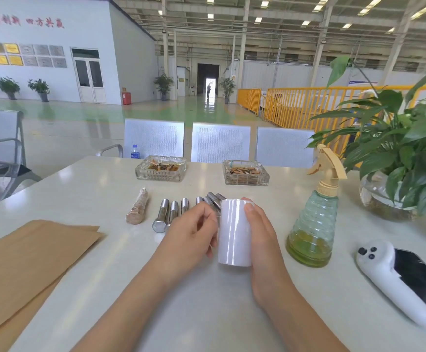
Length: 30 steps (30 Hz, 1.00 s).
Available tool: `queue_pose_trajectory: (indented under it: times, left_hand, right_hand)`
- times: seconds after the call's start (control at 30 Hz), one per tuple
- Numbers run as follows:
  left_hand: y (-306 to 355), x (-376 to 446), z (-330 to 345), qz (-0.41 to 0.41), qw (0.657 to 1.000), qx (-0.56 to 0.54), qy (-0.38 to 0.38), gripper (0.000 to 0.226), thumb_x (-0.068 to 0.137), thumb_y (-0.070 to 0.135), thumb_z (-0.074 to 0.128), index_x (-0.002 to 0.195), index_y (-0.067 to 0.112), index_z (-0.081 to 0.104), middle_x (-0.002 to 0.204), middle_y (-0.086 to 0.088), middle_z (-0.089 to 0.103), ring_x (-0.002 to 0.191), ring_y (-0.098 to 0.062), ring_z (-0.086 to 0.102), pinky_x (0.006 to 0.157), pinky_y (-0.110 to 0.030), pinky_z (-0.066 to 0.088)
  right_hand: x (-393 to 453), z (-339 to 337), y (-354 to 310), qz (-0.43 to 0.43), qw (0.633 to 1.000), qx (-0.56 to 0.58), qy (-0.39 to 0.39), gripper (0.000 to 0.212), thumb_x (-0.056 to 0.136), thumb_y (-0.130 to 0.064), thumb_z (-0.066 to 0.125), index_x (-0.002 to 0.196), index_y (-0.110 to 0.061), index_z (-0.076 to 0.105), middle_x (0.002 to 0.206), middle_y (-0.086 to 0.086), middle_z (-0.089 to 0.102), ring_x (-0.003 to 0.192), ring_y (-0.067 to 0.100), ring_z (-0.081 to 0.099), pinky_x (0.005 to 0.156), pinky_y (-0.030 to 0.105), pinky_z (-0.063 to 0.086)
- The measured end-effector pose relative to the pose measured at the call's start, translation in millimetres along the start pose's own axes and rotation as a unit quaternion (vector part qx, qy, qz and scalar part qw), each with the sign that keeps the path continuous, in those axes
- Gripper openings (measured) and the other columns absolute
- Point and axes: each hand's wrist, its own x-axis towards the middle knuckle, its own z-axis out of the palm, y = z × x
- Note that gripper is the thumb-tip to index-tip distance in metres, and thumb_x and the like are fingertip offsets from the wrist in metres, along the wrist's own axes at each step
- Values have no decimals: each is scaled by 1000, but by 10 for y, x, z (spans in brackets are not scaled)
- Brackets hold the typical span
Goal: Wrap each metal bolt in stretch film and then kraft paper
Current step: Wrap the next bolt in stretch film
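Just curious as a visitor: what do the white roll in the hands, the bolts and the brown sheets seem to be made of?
The white roll looks like glossy plastic stretch film: smooth, with streaks of reflected light. The bolts look like bare metal, silvery and shiny, with hexagonal heads. The brown sheets look like matte kraft paper, flat, tan and dull. One bolt beside them seems already wrapped in tan paper.

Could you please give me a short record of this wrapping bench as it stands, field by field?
right hand: right hand holds the roll of stretch film upright on the table
left hand: left hand at the roll's left side, fingers curled; grip on the film edge cannot be told
bare bolts: row of metal bolts behind the hands
wrapped: one wrapped bolt left of the row
paper: kraft paper sheets at left
other: spray bottle, two ashtrays, potted plant
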Motion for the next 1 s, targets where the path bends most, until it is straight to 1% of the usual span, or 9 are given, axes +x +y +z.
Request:
queue_pose_trajectory:
  times: [0.1, 0.2, 0.3, 0.43, 0.5, 0.6, 0.67, 0.83, 1.0]
  left_hand:
    - [21, 16, 7, -28, 998, -56, 24, 28, 100, 4, 48, 75, 14, 56, 66, -4, 62, 65, -21, 60, 58, -34, 55]
    - [41, 18, 20, -18, 994, -96, 45, 20, 99, -1, 49, 80, 2, 55, 70, -8, 65, 67, -21, 63, 56, -31, 54]
    - [26, 22, 3, -4, 994, -86, 68, 15, 94, -2, 53, 80, 3, 54, 66, -11, 66, 62, -22, 64, 58, -35, 55]
    - [25, 37, -53, 7, 992, -93, 85, 20, 88, 0, 56, 84, 20, 55, 63, -11, 61, 58, -22, 61, 56, -34, 55]
    - [-3, 57, -95, 22, 992, -88, 84, 31, 91, -3, 52, 91, 27, 58, 64, -9, 57, 60, -22, 60, 58, -39, 58]
    - [-32, 58, -139, 35, 994, -47, 89, 23, 99, 6, 46, 96, 22, 62, 69, -9, 58, 60, -24, 61, 66, -49, 60]
    - [-31, 51, -139, 18, 995, -31, 88, 25, 92, 15, 44, 87, 21, 68, 67, -9, 61, 59, -22, 62, 68, -51, 61]
    - [-33, 47, -122, -42, 993, -39, 101, 27, 89, 14, 52, 80, 21, 76, 63, -5, 66, 59, -20, 66, 78, -49, 62]
    - [8, 39, -150, -48, 992, -90, 73, 15, 91, 2, 69, 92, 15, 78, 76, -6, 60, 55, -18, 61, 65, -32, 62]
  right_hand:
    - [7, 4, -40, 60, 997, 39, 2, 53, 100, -56, 51, 123, -12, 67, 112, 19, 72, 95, 29, 70, 80, 41, 56]
    - [14, -14, -60, 79, 993, 85, -22, 69, 85, -58, 71, 126, -3, 64, 106, 17, 72, 91, 26, 69, 72, 37, 55]
    - [17, -43, -66, 95, 989, 109, -41, 58, 77, -44, 80, 119, -5, 69, 96, 12, 73, 82, 22, 70, 66, 34, 56]
    - [9, -103, -106, 107, 979, 161, -64, 30, 81, -44, 72, 95, -20, 81, 87, 10, 73, 76, 20, 72, 68, 35, 59]
    - [7, -111, -112, 117, 977, 168, -62, 38, 89, -43, 67, 111, -14, 75, 95, 15, 74, 78, 23, 72, 64, 33, 59]
    - [3, -84, -125, 136, 976, 158, -55, 52, 96, -45, 57, 131, -7, 65, 118, 22, 72, 82, 23, 69, 70, 35, 56]
    - [2, -75, -120, 155, 973, 161, -53, 59, 96, -48, 55, 134, -4, 62, 110, 23, 71, 80, 25, 66, 72, 37, 53]
    - [0, -101, -122, 151, 972, 175, -47, 43, 90, -43, 71, 118, -11, 67, 87, 13, 67, 72, 24, 67, 64, 34, 57]
    - [-8, -146, -157, 146, 968, 200, -35, 26, 92, -44, 69, 91, -22, 83, 89, 9, 71, 76, 22, 67, 75, 39, 51]
